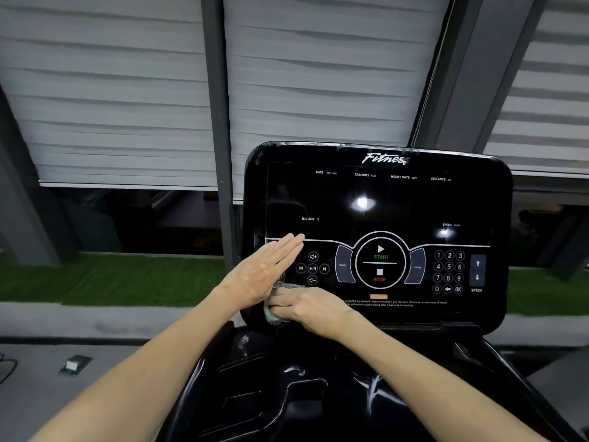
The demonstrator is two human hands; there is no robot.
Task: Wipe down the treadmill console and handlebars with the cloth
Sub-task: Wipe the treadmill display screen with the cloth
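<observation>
Your right hand grips the crumpled grey-green cloth at the lower-left corner of the glossy black treadmill console. Your left hand lies flat beside it, fingers straight. Judged early: most of the console, and the unseen handlebars, are not yet wiped.

Bunched grey-green cloth lies against lower-left corner of glossy black console.

Grey slatted blinds, dark window frames, green turf strip, grey floor

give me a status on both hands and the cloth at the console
Left hand flat, fingers straight, at console lower left. Right hand grips cloth at console's bottom-left corner. Nothing else on the panel.
</observation>
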